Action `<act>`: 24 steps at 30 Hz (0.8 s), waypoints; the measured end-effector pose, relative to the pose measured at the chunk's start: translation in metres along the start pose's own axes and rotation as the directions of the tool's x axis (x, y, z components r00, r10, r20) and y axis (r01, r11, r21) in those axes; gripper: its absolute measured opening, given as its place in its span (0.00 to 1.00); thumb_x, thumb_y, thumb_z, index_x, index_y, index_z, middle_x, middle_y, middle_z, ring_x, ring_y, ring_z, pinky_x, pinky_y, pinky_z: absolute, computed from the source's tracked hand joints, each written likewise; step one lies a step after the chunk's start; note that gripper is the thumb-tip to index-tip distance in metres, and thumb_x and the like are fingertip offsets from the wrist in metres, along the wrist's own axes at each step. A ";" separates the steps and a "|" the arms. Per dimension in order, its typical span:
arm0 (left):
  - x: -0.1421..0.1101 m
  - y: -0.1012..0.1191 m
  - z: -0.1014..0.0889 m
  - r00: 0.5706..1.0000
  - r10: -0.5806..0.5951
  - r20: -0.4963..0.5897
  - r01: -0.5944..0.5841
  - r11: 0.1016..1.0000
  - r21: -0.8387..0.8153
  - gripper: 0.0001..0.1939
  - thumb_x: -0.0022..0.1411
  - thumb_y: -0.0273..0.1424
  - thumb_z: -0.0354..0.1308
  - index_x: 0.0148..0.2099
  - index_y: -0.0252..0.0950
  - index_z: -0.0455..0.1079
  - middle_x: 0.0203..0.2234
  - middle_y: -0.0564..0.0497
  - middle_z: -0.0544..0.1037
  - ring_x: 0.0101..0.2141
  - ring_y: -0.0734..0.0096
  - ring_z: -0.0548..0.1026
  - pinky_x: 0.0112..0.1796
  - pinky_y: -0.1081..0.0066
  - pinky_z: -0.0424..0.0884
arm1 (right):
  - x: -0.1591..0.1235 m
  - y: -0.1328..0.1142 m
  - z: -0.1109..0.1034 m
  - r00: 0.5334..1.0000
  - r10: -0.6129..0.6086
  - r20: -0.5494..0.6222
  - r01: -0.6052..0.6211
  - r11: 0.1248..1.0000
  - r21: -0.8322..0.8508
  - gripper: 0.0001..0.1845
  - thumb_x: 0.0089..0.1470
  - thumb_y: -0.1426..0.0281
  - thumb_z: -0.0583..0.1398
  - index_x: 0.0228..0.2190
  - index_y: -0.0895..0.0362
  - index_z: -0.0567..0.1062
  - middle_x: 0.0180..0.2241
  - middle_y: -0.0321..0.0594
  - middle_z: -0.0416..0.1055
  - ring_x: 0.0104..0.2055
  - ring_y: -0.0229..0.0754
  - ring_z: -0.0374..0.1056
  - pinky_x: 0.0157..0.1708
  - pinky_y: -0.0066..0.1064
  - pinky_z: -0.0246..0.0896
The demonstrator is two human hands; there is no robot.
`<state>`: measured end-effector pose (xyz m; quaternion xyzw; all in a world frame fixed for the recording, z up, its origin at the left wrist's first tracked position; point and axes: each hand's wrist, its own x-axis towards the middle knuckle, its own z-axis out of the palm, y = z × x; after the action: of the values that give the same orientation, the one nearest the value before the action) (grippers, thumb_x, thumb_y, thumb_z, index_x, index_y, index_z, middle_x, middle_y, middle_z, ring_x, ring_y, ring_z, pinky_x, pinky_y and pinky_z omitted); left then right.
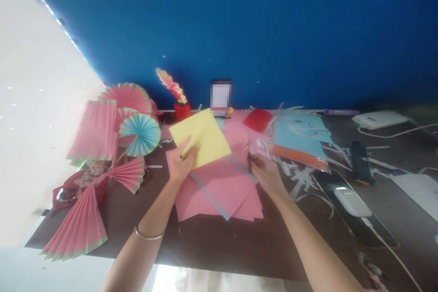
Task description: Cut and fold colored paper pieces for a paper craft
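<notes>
A yellow sheet of paper [201, 139] is pinched in my left hand [183, 160], thumb on top, tilted above a pile of pink paper [212, 196]. Thin blue-grey strips [210, 196] lie across the pink sheets. My right hand [263, 169] is at the right edge of the pile, its fingers closed around something small and dark that blur keeps me from naming. Beyond it, a red paper piece [258, 120] rests near the wall, and a light blue paper stack [297, 132] with an orange edge sits to the right.
Pleated pink fans [80, 223] and a blue paper rosette [140, 134] crowd the left side. A red pot [182, 110] holds a folded paper piece at the back. White paper scraps [303, 180], a phone [352, 205] with a white case on it, and a white device [379, 120] lie right.
</notes>
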<state>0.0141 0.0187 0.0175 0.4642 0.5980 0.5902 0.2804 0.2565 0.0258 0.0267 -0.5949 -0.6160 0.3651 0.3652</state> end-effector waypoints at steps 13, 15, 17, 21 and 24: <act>-0.003 -0.002 0.002 0.960 -0.010 0.281 0.011 1.000 -0.001 0.25 0.50 0.36 0.61 0.51 0.35 0.68 0.45 0.47 0.74 0.47 0.58 0.70 0.47 0.63 0.67 | 0.006 0.026 -0.018 0.790 -0.513 -0.334 0.236 0.759 -0.607 0.19 0.51 0.70 0.53 0.45 0.57 0.69 0.53 0.53 0.59 0.55 0.55 0.55 0.47 0.48 0.58; -0.003 -0.004 0.003 0.960 -0.017 0.281 0.028 0.999 -0.036 0.26 0.49 0.37 0.61 0.51 0.35 0.68 0.47 0.46 0.72 0.47 0.57 0.70 0.47 0.63 0.67 | 0.000 0.019 -0.009 0.762 -0.632 -0.138 0.439 0.662 -0.608 0.21 0.50 0.70 0.55 0.48 0.53 0.66 0.53 0.49 0.59 0.55 0.52 0.55 0.49 0.46 0.58; -0.004 -0.004 0.003 0.955 -0.032 0.296 0.054 0.996 -0.068 0.27 0.49 0.37 0.62 0.51 0.35 0.68 0.48 0.45 0.71 0.47 0.55 0.70 0.47 0.62 0.67 | -0.006 0.013 0.002 0.708 -0.705 0.038 0.596 0.568 -0.568 0.21 0.50 0.71 0.55 0.48 0.52 0.67 0.52 0.47 0.60 0.55 0.49 0.57 0.48 0.43 0.59; -0.006 0.000 0.003 0.906 -0.051 0.419 0.115 0.985 -0.128 0.28 0.51 0.40 0.60 0.53 0.35 0.65 0.50 0.44 0.70 0.48 0.54 0.69 0.45 0.59 0.68 | -0.013 0.002 0.014 0.604 -0.790 0.100 0.726 0.494 -0.478 0.20 0.51 0.80 0.49 0.42 0.51 0.71 0.47 0.43 0.67 0.51 0.45 0.61 0.47 0.41 0.60; -0.003 0.006 0.002 0.923 0.029 0.384 0.062 0.973 -0.222 0.26 0.57 0.41 0.53 0.56 0.38 0.62 0.53 0.44 0.66 0.53 0.56 0.63 0.50 0.58 0.63 | -0.013 -0.017 0.009 0.600 -0.800 0.002 0.738 0.553 -0.385 0.18 0.52 0.80 0.49 0.37 0.52 0.73 0.38 0.41 0.73 0.45 0.44 0.66 0.45 0.40 0.61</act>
<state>0.0181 0.0164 0.0225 0.5301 0.4631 0.5503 0.4490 0.2407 0.0118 0.0367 -0.3477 -0.8337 -0.0002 0.4291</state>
